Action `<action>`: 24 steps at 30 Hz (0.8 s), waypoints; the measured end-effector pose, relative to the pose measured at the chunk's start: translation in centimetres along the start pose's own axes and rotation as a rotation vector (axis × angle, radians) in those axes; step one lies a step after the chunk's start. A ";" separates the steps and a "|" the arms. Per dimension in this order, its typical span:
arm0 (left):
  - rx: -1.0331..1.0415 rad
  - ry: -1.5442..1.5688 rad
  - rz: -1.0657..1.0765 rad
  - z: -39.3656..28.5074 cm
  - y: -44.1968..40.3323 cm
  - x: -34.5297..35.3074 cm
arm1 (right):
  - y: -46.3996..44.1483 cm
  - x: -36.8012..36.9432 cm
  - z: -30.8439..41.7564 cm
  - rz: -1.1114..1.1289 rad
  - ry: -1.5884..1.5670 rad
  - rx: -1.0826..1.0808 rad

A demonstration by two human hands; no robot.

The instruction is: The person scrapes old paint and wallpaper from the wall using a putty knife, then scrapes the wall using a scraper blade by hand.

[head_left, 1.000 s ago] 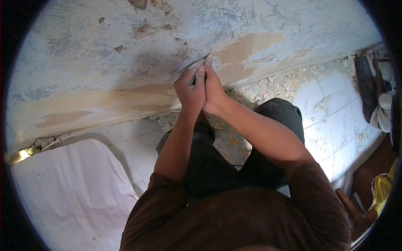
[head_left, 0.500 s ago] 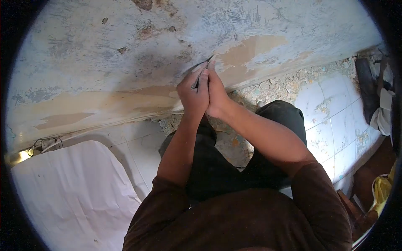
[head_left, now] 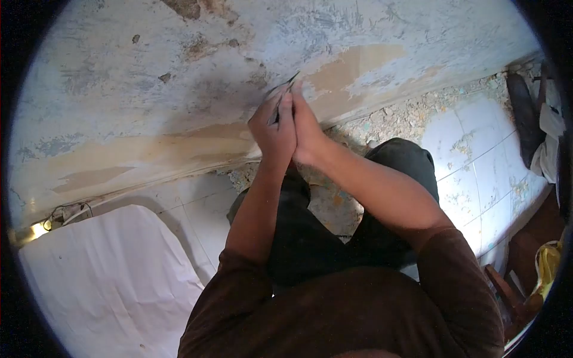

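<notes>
Both hands are closed together around a scraper (head_left: 293, 78), whose thin dark blade edge shows above my fingers against the wall (head_left: 197, 98). My left hand (head_left: 272, 132) wraps the tool from the left side, with a dark bit of it showing between thumb and fingers. Pressed alongside, my right hand (head_left: 308, 128) has its fingers up toward the blade. Most of the handle is hidden by my hands. Paint on the wall is worn and flaking, with a bare tan patch (head_left: 356, 65) just right of the blade.
Paint chips and debris (head_left: 406, 113) lie along the wall's foot on white floor tiles (head_left: 486, 173). A white sheet (head_left: 110, 277) spreads at left, near a small lit lamp (head_left: 39, 230) with a cable. Dark and white items (head_left: 528, 125) and a yellow bag (head_left: 546, 268) are at right.
My hands and the scraper have shifted slightly left along the wall, still clasped. The view has also moved a little.
</notes>
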State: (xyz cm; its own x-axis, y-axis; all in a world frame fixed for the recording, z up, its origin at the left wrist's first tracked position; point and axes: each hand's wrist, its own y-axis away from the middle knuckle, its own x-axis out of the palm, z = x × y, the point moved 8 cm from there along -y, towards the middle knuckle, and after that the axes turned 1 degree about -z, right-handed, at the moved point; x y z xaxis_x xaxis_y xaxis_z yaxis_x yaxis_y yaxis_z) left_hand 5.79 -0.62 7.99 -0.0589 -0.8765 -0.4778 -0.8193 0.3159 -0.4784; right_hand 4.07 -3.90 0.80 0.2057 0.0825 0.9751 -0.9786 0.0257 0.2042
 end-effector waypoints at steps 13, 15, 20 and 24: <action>-0.230 0.053 0.024 1.4 0.6 -0.8 | 0.3 0.3 -0.6 -0.081 0.022 0.019; -0.117 0.099 -0.037 0.7 0.3 -0.8 | 0.5 0.3 -0.6 -0.131 0.033 0.020; 0.084 -0.002 -0.002 -0.4 -0.1 -0.3 | 0.6 0.4 0.1 -0.066 -0.016 0.011; -0.075 -0.024 0.030 0.8 0.4 -1.3 | 0.7 0.5 -0.7 -0.085 0.008 0.035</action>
State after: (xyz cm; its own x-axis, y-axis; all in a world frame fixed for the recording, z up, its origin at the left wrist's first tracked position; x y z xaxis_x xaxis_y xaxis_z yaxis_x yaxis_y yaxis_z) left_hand 6.02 0.93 7.78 -0.0714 -0.8580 -0.5087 -0.8577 0.3132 -0.4078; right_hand 3.47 -3.13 1.38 0.2881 0.0891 0.9534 -0.9572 -0.0017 0.2894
